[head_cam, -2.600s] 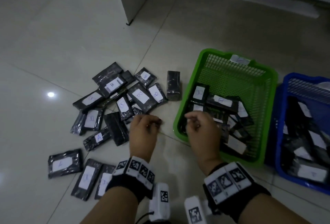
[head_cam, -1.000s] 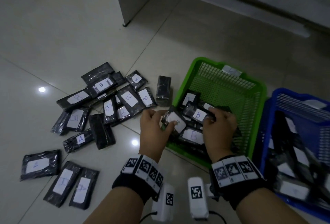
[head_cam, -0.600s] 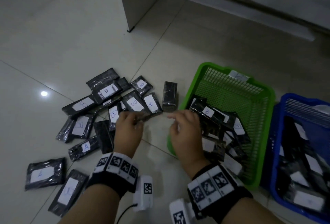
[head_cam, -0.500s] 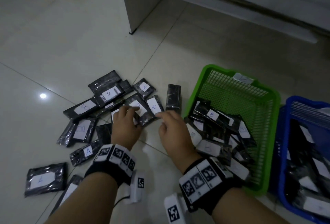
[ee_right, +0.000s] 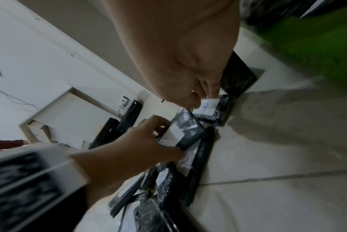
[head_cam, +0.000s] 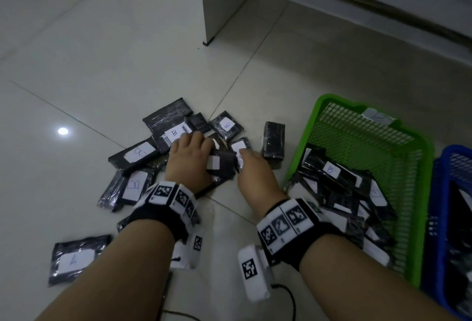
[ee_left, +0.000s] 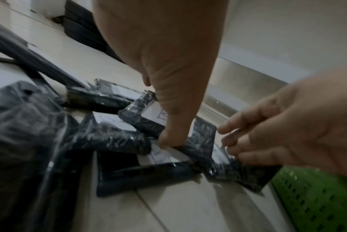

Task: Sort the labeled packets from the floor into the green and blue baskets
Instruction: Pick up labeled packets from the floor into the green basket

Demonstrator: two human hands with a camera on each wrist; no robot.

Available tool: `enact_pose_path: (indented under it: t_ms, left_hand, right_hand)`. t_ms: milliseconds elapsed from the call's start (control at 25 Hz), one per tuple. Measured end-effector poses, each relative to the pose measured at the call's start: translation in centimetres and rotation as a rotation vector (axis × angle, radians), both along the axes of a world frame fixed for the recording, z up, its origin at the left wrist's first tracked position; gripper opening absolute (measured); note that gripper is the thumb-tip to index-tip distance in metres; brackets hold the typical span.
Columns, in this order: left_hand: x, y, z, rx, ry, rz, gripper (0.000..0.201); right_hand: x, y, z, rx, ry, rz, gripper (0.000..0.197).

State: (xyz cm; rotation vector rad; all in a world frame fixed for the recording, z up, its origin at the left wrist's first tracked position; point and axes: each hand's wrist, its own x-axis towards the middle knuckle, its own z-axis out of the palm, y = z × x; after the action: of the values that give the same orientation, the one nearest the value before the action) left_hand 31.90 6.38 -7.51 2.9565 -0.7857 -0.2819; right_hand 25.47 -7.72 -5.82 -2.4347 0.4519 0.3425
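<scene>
Several black packets with white labels lie in a pile (head_cam: pixel 138 153) on the floor tiles. My left hand (head_cam: pixel 190 157) grips one packet (head_cam: pixel 221 164) by its edge and tilts it up off the pile; the left wrist view shows the thumb (ee_left: pixel 172 133) pressing on it. Just to the right, my right hand (head_cam: pixel 249 162) pinches the top edge of a packet labelled B (ee_right: pixel 210 106) between thumb and finger. The green basket (head_cam: pixel 357 126) on the right holds several packets, one marked B (head_cam: pixel 330 170). The blue basket (head_cam: pixel 436 218) stands at the far right edge, partly cut off.
A lone packet (head_cam: pixel 273 140) with no label showing lies between the pile and the green basket. Another packet (head_cam: pixel 76 259) lies apart at the lower left. A white cabinet panel (head_cam: pixel 224 1) stands behind the pile, with a raised ledge (head_cam: pixel 370 1) at the upper right.
Both hands left the green basket and moved left onto the pile. My left hand has taken hold of a packet and raised it; my right fingers have reached a B packet.
</scene>
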Motion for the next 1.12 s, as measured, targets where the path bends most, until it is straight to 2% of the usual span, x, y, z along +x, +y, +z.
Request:
enact_pose_path:
  t_ms: [120, 200, 280, 360, 480, 640, 760, 920, 1000, 1120]
  left_hand:
    - [0.2, 1.9, 0.8, -0.2, -0.057, 0.09, 0.029]
    - [-0.2, 2.9, 1.4, -0.369, 0.049, 0.228, 0.021]
    - [-0.8, 3.3, 2.2, -0.565, 0.163, 0.448, 0.015]
    - [-1.4, 3.3, 2.3, -0.811, 0.286, 0.646, 0.014]
    - [-2.0, 3.0, 2.5, -1.075, 0.442, 0.801, 0.021]
    - [-2.7, 0.8, 4.0, -1.264, 0.514, 0.824, 0.034]
    - [-3.6, -2.0, 5.0, -1.355, 0.514, 0.832, 0.04]
    - [-6.3, -8.5, 5.3, -1.415, 0.536, 0.751, 0.026]
    - [-7.9, -11.8, 4.8, -1.35, 0.548, 0.684, 0.019]
    - [-9.7, -14.8, 3.5, -1.052, 0.477, 0.492, 0.021]
  right_hand:
    - [1.3, 0.6, -1.9, -0.061, 0.051, 0.0, 0.054]
    - [1.8, 1.3, -2.7, -0.13, 0.063, 0.008, 0.055]
    - [2.1, 1.8, -3.0, -0.256, 0.057, 0.049, 0.053]
    - [2.1, 1.9, -2.7, -0.3, 0.047, 0.065, 0.053]
    - [1.6, 1.6, -1.3, -0.09, 0.039, -0.008, 0.055]
    - [-0.4, 0.0, 2.6, 0.2, -0.148, -0.218, 0.034]
    - [-2.5, -3.2, 5.6, 0.234, -0.346, -0.324, 0.029]
    - [-5.8, -10.0, 6.1, 0.112, -0.426, -0.521, 0.027]
    - [-7.1, -12.8, 4.7, 0.045, -0.358, -0.555, 0.025]
    - [-8.6, -15.3, 2.8, 0.012, -0.27, -0.503, 0.025]
